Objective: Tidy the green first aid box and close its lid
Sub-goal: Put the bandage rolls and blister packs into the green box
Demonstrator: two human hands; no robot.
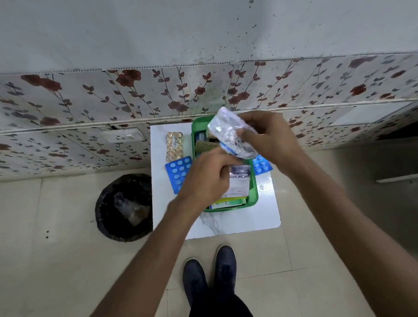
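— Head view, middle of frame?
— Green first aid box [254, 197] on a small white surface [244, 220], set against a floral-tiled wall [75, 105]. Open, crammed with packets and cartons; no lid to be made out.

— Right hand [268, 135]?
— Raised over the far end of the box, fingers pinched round a clear, crinkled plastic packet [231, 132], tilted, clear of the contents below.

— Left hand [209, 178]?
— Lower, over the middle of the box, curled down onto a white sachet with a dark printed band [240, 183]. Fingertips against it; whether truly gripping, cannot tell.

— Loose items outside the box?
— Left of it, flat on the surface: a gold blister strip [175, 146] further back, a blue blister strip [179, 172] nearer, partly under the left hand. Right of it, another blue blister strip [261, 164], poking out beside the rim beneath the right forearm.

— Elsewhere?
— Black-lined bin [123, 209] on the floor, just left of the surface, crumpled clear wrapping inside. Two dark shoes [209, 272] below, toes toward the surface.
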